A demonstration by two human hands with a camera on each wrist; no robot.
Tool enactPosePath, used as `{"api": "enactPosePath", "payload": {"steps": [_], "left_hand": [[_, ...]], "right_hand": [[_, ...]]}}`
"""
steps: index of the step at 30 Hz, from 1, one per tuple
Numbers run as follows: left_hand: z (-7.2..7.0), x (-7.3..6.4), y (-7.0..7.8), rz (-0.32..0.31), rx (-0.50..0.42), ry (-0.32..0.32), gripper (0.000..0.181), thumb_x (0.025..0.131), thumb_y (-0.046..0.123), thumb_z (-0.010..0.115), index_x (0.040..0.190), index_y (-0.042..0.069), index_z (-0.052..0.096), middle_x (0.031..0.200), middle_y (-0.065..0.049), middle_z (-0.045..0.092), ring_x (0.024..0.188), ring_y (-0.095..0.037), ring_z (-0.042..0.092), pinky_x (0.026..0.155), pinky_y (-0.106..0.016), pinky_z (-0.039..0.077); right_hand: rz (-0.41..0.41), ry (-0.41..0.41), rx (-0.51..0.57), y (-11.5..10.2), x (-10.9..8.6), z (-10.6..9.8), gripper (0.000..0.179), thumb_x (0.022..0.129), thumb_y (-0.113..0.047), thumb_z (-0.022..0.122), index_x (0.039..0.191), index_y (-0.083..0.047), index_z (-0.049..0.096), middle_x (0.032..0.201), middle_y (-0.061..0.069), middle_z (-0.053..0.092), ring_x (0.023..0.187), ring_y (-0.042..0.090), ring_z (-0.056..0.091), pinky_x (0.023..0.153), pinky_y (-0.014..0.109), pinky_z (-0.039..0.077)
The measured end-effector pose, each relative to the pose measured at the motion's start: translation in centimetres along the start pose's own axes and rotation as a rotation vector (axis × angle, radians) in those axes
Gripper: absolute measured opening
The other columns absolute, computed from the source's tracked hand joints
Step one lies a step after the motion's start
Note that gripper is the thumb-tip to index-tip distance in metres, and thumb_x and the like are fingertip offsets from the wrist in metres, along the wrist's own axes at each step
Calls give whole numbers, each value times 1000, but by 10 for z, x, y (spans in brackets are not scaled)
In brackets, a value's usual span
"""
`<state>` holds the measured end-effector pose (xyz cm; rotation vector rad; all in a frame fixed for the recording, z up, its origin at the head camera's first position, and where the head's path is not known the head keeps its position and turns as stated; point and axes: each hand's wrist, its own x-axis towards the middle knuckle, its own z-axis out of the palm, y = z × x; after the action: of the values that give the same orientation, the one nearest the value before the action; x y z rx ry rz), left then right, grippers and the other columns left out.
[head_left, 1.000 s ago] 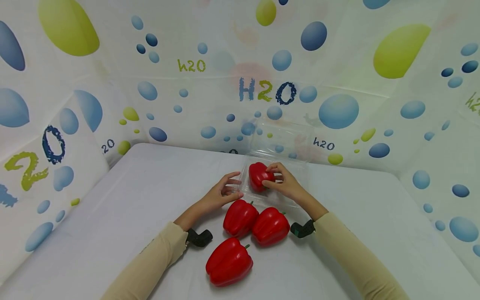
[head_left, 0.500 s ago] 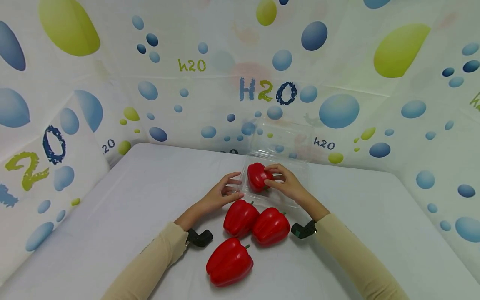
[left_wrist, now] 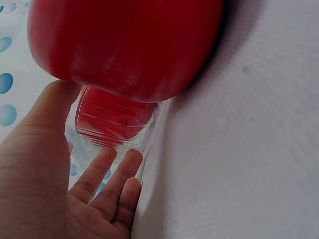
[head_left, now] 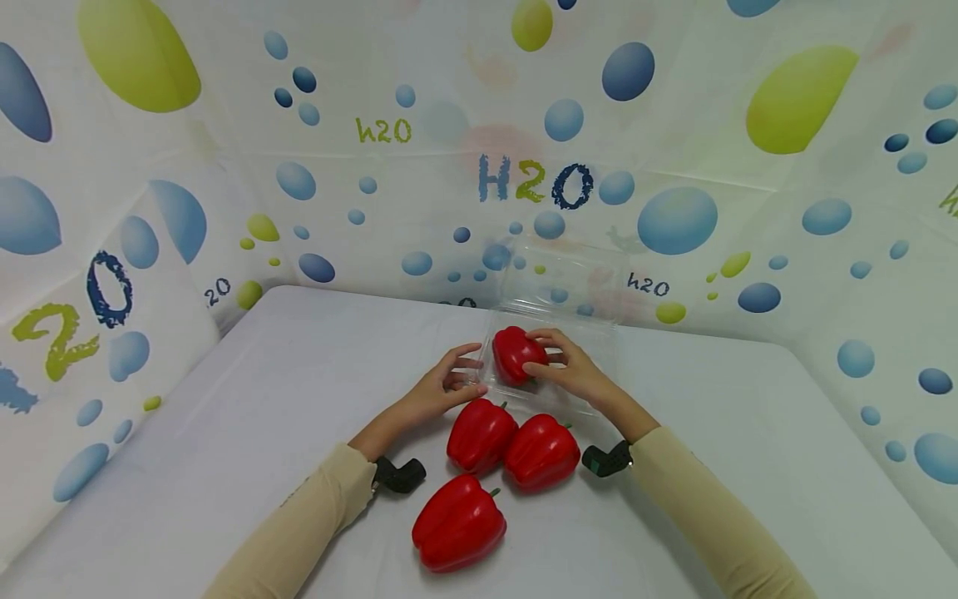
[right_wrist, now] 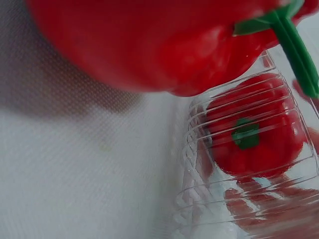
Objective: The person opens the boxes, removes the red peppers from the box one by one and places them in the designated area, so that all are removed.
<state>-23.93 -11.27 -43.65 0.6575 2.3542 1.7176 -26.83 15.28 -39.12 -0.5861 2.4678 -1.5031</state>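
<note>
A red bell pepper (head_left: 512,355) sits at the left side of a clear plastic clamshell container (head_left: 597,345), whose lid (head_left: 565,270) stands raised at the back. My right hand (head_left: 575,368) holds this pepper from its right side, thumb in front and fingers behind. Through the ribbed wall in the right wrist view, its green stem (right_wrist: 245,133) points toward the front. My left hand (head_left: 430,393) is at the container's left wall with fingers spread and nearly straight; in the left wrist view the fingertips (left_wrist: 133,157) lie right at the wall.
Three more red bell peppers lie on the white table (head_left: 224,466) before the container: one at left (head_left: 481,435), one at right (head_left: 542,453), and one nearer the front (head_left: 459,524). A patterned curtain (head_left: 419,191) rises behind the table.
The pepper under my right hand has shifted slightly left in the container and turned a little, with the fingers adjusting on it. The left hand and the other peppers stay put.
</note>
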Motion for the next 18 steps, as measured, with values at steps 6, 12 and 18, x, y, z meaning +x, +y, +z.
{"api": "enactPosePath", "payload": {"steps": [6,12,18], "left_hand": [[1,1,0,-11,3,3,71,92,22,68,151,25,28,143,-14,48,123,-32,54,101,-44,48],[1,1,0,-11,5,1,71,92,21,68,151,25,28,143,-14,48,124,-33,54,102,-45,47],[1,0,-1,-3,6,-2,71,93,21,68,151,25,27,143,-15,48,125,-33,53,102,-46,46]], "right_hand": [[13,32,-12,-1,0,2,60,86,-18,75,134,-13,39,140,20,45,125,40,47,99,51,48],[13,38,-21,1,1,4,61,83,-15,77,131,-13,38,139,22,46,123,42,50,99,50,48],[18,40,-27,0,0,5,61,84,-16,77,131,-14,38,140,21,45,122,43,52,99,51,48]]}}
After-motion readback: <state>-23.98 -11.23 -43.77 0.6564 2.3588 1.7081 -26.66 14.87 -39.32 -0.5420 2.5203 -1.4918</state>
